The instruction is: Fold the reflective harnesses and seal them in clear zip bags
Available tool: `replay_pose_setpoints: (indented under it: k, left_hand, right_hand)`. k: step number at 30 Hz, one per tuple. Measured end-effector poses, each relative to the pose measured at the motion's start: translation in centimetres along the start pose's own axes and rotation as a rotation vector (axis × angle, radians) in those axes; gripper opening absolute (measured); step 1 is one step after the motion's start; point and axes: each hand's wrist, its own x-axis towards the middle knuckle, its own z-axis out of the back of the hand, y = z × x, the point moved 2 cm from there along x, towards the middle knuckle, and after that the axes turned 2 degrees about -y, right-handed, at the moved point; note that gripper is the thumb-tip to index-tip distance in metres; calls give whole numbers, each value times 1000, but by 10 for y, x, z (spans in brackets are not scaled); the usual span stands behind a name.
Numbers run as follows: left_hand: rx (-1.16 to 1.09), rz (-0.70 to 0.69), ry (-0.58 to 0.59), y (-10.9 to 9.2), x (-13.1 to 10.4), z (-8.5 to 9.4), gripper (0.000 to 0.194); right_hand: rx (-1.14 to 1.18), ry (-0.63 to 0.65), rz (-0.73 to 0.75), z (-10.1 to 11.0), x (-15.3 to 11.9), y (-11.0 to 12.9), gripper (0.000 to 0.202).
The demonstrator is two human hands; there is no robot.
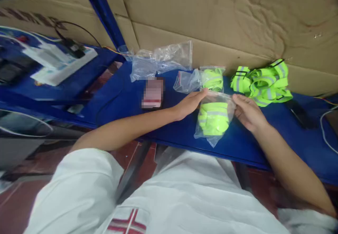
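A clear plastic zip bag (pixel 198 131) with a folded neon-yellow reflective strap (pixel 213 119) inside lies at the front of the blue table. My left hand (pixel 190 103) pinches the bag's top edge at its left corner. At the right corner of the same edge, my right hand (pixel 248 112) has its thumb and fingers closed on the plastic. Just behind sits a second bagged neon strap (pixel 213 80). A loose pile of neon reflective straps (pixel 269 82) with black buckles rests beyond my right hand.
Empty clear bags (pixel 173 58) lie against the cardboard (pixel 211 19) at the back. A phone (pixel 153 93), its screen blurred, lies left of my hands; a dark flat object (pixel 299 114) lies right. A power strip (pixel 64 67) with chargers stands far left, by a blue metal post (pixel 104 14).
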Motion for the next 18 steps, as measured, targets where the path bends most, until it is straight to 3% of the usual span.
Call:
replay_pose_setpoints:
  k: [3, 6, 10, 14, 18]
  left_hand:
    - [8, -53, -10, -4, -1, -1, 59]
    - [56, -94, -95, -5, -3, -1, 57]
    - [85, -208, -238, -6, -5, 2, 52]
    - [65, -306, -221, -8, -3, 4, 49]
    - [114, -350, -188, -7, -3, 4, 51]
  right_hand:
    - [-81, -45, 140, 0, 3, -3, 44]
    - [-104, -70, 237, -1, 2, -1, 45]
    - [-3, -16, 184, 0, 2, 4, 42]
    - [-14, -23, 214, 4, 4, 5, 39]
    - [-42, -49, 344, 0, 4, 2, 37]
